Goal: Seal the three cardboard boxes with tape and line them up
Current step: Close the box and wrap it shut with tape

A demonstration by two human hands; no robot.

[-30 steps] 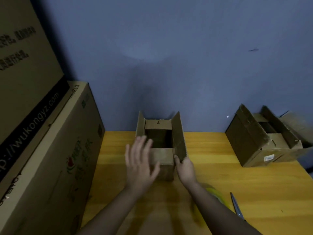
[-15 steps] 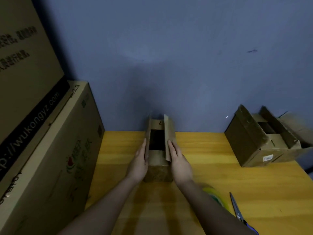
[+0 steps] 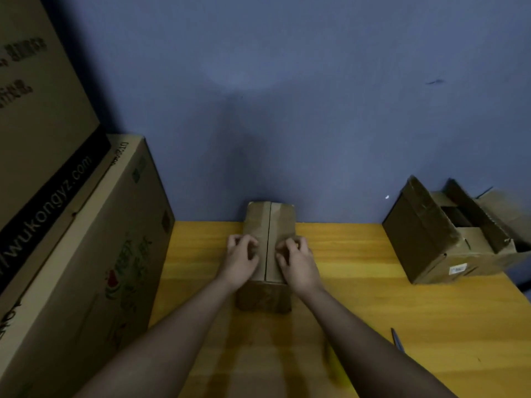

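Observation:
A small cardboard box (image 3: 268,294) stands in the middle of the yellow wooden table (image 3: 373,317), against the blue wall. Its two top flaps lie flat and meet at a seam down the middle. My left hand (image 3: 240,258) presses on the left flap with bent fingers. My right hand (image 3: 297,261) does the same on the right flap. A second box (image 3: 422,239) sits at the right with its flaps standing up, and a third box (image 3: 501,209) shows partly behind it. A blurred yellow tape roll (image 3: 336,369) lies mostly hidden by my right forearm.
Large printed cartons (image 3: 86,254) stand stacked along the table's left side. The tip of a pair of scissors (image 3: 398,340) lies on the table to the right of my right forearm.
The small box's side flaps went from standing upright to folded flat. Both hands moved from the sides of the flaps onto the top.

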